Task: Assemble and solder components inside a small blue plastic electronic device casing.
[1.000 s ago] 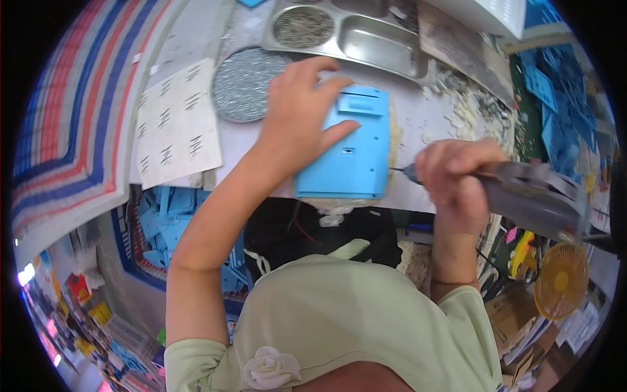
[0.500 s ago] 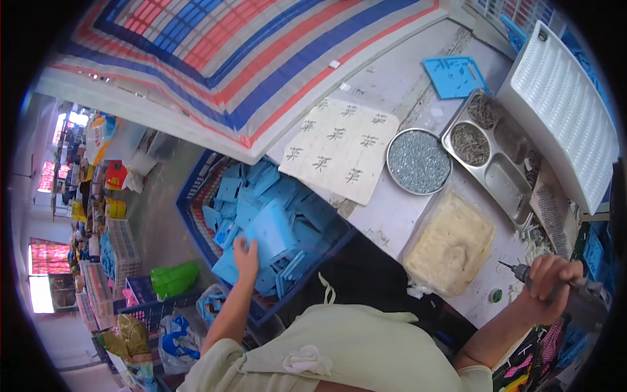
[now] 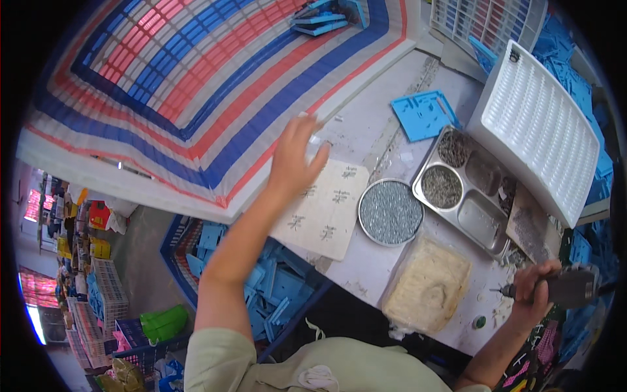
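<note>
My left hand [image 3: 294,160] is stretched over the near edge of a cream board [image 3: 339,225] with dark written marks, fingers apart and nothing visible in them. Its fingertips are by the rim of the striped sheet [image 3: 261,140]. On the right, my right hand [image 3: 532,291] grips a dark grey electric screwdriver [image 3: 569,289], its thin bit pointing left. A round tin of small silver screws or pins [image 3: 392,212] stands beside the board. Below my left forearm, a blue crate [image 3: 175,251] holds many loose light-blue plastic plates [image 3: 277,287].
A steel compartment tray [image 3: 470,212] with small metal parts lies right of the tin. A wrapped cream block [image 3: 428,284] sits nearer me. Further off are a blue plate [image 3: 424,114], a white ridged tray [image 3: 539,134] and blue pieces [image 3: 320,23] on the striped sheet.
My left hand has left the blue plates in the crate and moved up and away to the board and striped sheet. My right hand still holds the screwdriver. The view has shifted.
</note>
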A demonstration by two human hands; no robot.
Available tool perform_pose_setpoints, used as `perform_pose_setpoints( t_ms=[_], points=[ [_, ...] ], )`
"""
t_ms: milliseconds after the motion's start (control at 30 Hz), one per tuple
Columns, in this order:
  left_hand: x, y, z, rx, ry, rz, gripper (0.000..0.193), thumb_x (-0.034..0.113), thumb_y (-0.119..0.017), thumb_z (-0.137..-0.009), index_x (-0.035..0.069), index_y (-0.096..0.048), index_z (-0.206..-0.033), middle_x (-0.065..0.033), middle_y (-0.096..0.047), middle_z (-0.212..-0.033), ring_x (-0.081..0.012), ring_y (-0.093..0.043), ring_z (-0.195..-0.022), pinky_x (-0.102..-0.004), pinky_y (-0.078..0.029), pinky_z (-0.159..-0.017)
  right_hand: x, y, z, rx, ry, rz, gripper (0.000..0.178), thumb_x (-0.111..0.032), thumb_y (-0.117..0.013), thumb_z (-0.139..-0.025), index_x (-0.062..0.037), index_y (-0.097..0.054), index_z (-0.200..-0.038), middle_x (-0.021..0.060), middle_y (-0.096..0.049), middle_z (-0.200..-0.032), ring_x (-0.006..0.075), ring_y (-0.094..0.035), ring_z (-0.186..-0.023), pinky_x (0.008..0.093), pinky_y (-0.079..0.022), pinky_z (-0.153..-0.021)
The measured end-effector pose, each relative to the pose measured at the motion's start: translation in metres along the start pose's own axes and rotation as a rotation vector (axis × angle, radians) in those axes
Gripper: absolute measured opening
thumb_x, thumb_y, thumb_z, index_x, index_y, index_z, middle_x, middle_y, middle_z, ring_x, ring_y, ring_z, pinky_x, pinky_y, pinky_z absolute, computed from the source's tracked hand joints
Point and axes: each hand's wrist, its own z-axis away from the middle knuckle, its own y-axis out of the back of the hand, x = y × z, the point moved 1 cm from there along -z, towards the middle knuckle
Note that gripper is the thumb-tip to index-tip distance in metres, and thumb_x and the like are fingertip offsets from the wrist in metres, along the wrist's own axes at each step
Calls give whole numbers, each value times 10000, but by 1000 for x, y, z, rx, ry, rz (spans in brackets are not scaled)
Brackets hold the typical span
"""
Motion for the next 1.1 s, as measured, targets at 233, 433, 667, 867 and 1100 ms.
perform_pose_setpoints(
  t_ms=[233,433,667,867,1100],
  points=[
    [-173,-92,-231,-451,453,-647,533,418,-678,-915,80,-656,-1326,-194,-503,-1487,-392,-483,-1370,-512,-430,-1110,-21,48,5,208,-31,261,403,-316,-726,-963,-62,-445,-1100,-39,-399,-636,78,-362,-515,246,-297,-508],
    [-286,-167,-273,-419,348,-1003,412,261,-476,-1014,161,-683,-1356,-72,-317,-1675,-319,-393,-1455,-619,-340,-1136,-17,81,19,386,-46,433,363,-334,-691,-982,-76,-481,-1129,-43,-408,-642,66,-365,-532,253,-304,-572],
    [-322,-189,-285,-421,397,-1018,462,228,-394,-1047,200,-538,-1485,-80,-284,-1685,-327,-362,-1472,-600,-351,-1123,-21,74,21,377,-70,467,396,-377,-704,-964,-93,-460,-1096,-49,-404,-638,60,-379,-543,258,-298,-573],
    [-319,-177,-278,-376,193,-996,431,165,-392,-1024,95,-534,-1425,-86,-455,-1537,-287,-492,-1367,-587,-403,-1075,-22,58,9,332,-82,432,420,-391,-722,-953,-94,-455,-1085,-52,-411,-622,63,-389,-531,247,-303,-563],
    [-302,-146,-286,-98,102,-973,275,208,-483,-1010,107,-645,-1208,-67,-579,-1262,-287,-574,-1188,-615,-436,-1046,-24,64,10,298,-74,412,413,-385,-711,-962,-92,-452,-1094,-56,-406,-635,60,-372,-533,245,-309,-574]
  ],
)
